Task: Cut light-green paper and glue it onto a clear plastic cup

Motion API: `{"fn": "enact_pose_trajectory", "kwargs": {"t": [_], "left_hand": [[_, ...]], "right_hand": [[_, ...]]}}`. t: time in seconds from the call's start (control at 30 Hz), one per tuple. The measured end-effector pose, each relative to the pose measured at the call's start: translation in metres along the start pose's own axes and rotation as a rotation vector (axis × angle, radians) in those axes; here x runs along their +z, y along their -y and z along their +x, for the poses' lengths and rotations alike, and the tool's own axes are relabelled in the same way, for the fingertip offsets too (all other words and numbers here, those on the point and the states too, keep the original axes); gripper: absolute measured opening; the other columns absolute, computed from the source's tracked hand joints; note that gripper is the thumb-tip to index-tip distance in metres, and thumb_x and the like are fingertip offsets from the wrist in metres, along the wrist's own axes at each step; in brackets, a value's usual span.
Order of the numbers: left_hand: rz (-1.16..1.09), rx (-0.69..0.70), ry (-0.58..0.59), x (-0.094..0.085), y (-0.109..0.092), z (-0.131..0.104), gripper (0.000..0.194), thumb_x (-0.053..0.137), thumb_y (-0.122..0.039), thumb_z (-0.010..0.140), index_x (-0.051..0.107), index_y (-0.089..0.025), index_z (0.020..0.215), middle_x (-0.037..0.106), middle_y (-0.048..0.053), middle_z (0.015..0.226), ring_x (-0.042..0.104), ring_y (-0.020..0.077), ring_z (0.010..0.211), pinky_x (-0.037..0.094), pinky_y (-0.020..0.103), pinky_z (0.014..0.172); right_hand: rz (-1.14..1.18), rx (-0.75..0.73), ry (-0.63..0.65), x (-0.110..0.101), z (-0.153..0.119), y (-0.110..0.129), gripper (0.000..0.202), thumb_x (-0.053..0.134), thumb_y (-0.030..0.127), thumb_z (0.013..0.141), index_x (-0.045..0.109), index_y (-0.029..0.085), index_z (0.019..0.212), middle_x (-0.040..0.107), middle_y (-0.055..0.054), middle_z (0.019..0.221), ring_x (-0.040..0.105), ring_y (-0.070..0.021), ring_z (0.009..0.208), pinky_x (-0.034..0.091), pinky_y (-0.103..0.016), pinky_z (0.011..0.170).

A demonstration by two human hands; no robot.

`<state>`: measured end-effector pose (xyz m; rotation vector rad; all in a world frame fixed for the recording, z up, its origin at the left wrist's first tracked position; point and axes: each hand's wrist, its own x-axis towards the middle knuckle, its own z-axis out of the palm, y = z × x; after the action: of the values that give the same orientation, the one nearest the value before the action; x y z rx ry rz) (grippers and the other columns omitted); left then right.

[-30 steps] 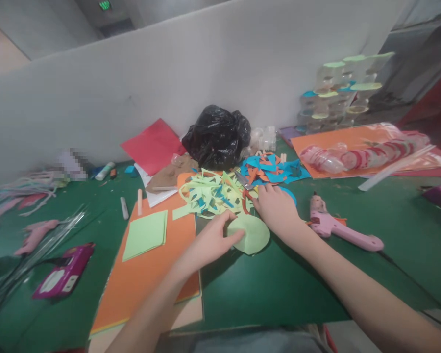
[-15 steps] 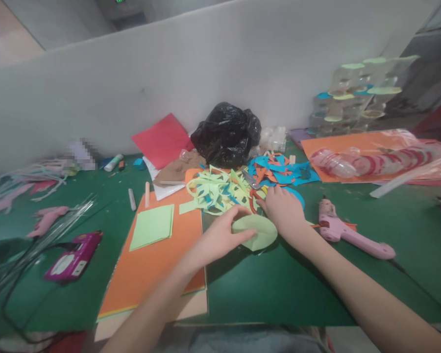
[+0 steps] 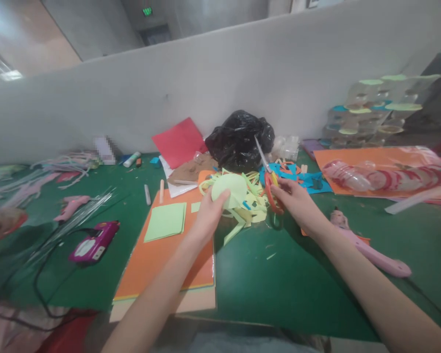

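Observation:
Between the thumb and fingers of my left hand (image 3: 210,212) is a light green paper circle (image 3: 232,189), held above a heap of pale green paper scraps (image 3: 255,208). My right hand (image 3: 296,198) grips a pair of scissors (image 3: 272,189) by their red and yellow handles, blades pointing up and away. Behind that hand lie blue and orange paper offcuts (image 3: 316,182). Left of my left hand, light green paper squares (image 3: 165,221) rest on a stack of orange sheets (image 3: 139,264).
A black plastic bag (image 3: 238,139) stands at the back beside red paper (image 3: 179,142). One pink glue gun (image 3: 378,257) lies at right, another (image 3: 71,207) at left near a purple device (image 3: 95,241). Clear bottle pieces (image 3: 375,110) are stacked back right. At far left is another person's hand (image 3: 2,223).
My right hand has lifted the scissors off the scrap heap. My left hand has raised the paper circle and moved it left, away from the right hand. The view has shifted.

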<state>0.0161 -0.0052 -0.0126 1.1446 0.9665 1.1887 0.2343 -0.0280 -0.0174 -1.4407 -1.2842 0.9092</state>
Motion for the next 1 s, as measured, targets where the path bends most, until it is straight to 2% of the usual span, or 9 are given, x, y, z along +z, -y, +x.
{"fn": "enact_pose_trajectory", "kwargs": {"t": [0.17, 0.33, 0.43, 0.6, 0.7, 0.8, 1.0], "left_hand": [[-0.148, 0.035, -0.056, 0.000, -0.006, 0.001, 0.044, 0.076, -0.041, 0.080, 0.066, -0.018, 0.116, 0.073, 0.012, 0.119, 0.069, 0.0270, 0.106, 0.053, 0.039, 0.095], [-0.174, 0.077, -0.084, -0.004, -0.005, 0.005, 0.044, 0.074, -0.042, 0.082, 0.065, -0.017, 0.117, 0.071, 0.012, 0.121, 0.068, 0.0253, 0.107, 0.053, 0.037, 0.093], [-0.170, 0.126, -0.106, -0.007, -0.003, 0.006, 0.044, 0.072, -0.045, 0.083, 0.065, -0.018, 0.118, 0.071, 0.012, 0.121, 0.068, 0.0260, 0.109, 0.053, 0.038, 0.095], [-0.047, 0.182, -0.235, -0.010, -0.001, 0.004, 0.050, 0.075, -0.048, 0.081, 0.062, -0.020, 0.121, 0.069, 0.012, 0.124, 0.064, 0.0285, 0.117, 0.049, 0.042, 0.102], [0.011, 0.192, -0.258, -0.008, -0.001, 0.002, 0.054, 0.074, -0.049, 0.081, 0.060, -0.022, 0.125, 0.068, 0.012, 0.126, 0.062, 0.0295, 0.121, 0.047, 0.043, 0.105], [0.074, 0.201, -0.265, -0.006, -0.001, 0.000, 0.052, 0.071, -0.051, 0.083, 0.058, -0.022, 0.125, 0.067, 0.011, 0.128, 0.062, 0.0282, 0.121, 0.047, 0.042, 0.105], [0.074, 0.186, -0.247, -0.003, 0.002, -0.001, 0.050, 0.072, -0.052, 0.083, 0.057, -0.023, 0.121, 0.068, 0.009, 0.125, 0.063, 0.0256, 0.117, 0.049, 0.037, 0.101]], "right_hand": [[0.418, 0.070, 0.220, 0.009, -0.006, 0.009, 0.060, 0.079, 0.070, 0.062, 0.049, 0.024, 0.087, 0.051, 0.002, 0.076, 0.048, -0.0115, 0.060, 0.042, -0.025, 0.050], [0.528, 0.089, 0.306, 0.019, -0.005, 0.004, 0.068, 0.070, 0.082, 0.064, 0.035, 0.025, 0.074, 0.034, 0.006, 0.066, 0.029, -0.0083, 0.050, 0.032, -0.023, 0.042], [0.494, 0.113, 0.351, 0.017, -0.011, 0.004, 0.068, 0.068, 0.084, 0.065, 0.037, 0.025, 0.073, 0.035, 0.005, 0.067, 0.027, -0.0090, 0.051, 0.029, -0.024, 0.040], [0.368, 0.126, 0.459, 0.011, -0.033, 0.011, 0.047, 0.070, 0.065, 0.083, 0.046, 0.025, 0.086, 0.039, 0.003, 0.076, 0.036, -0.0120, 0.061, 0.039, -0.027, 0.053], [0.202, 0.095, 0.561, 0.008, -0.039, 0.010, 0.043, 0.060, 0.065, 0.090, 0.042, 0.026, 0.088, 0.039, 0.003, 0.079, 0.038, -0.0143, 0.067, 0.042, -0.030, 0.062], [0.072, 0.080, 0.611, 0.005, -0.039, 0.006, 0.044, 0.054, 0.067, 0.092, 0.040, 0.026, 0.092, 0.039, 0.003, 0.080, 0.040, -0.0154, 0.070, 0.041, -0.031, 0.066], [0.057, 0.017, 0.643, 0.006, -0.035, 0.004, 0.046, 0.054, 0.069, 0.092, 0.040, 0.025, 0.088, 0.039, 0.003, 0.078, 0.039, -0.0147, 0.068, 0.037, -0.030, 0.061]]}}
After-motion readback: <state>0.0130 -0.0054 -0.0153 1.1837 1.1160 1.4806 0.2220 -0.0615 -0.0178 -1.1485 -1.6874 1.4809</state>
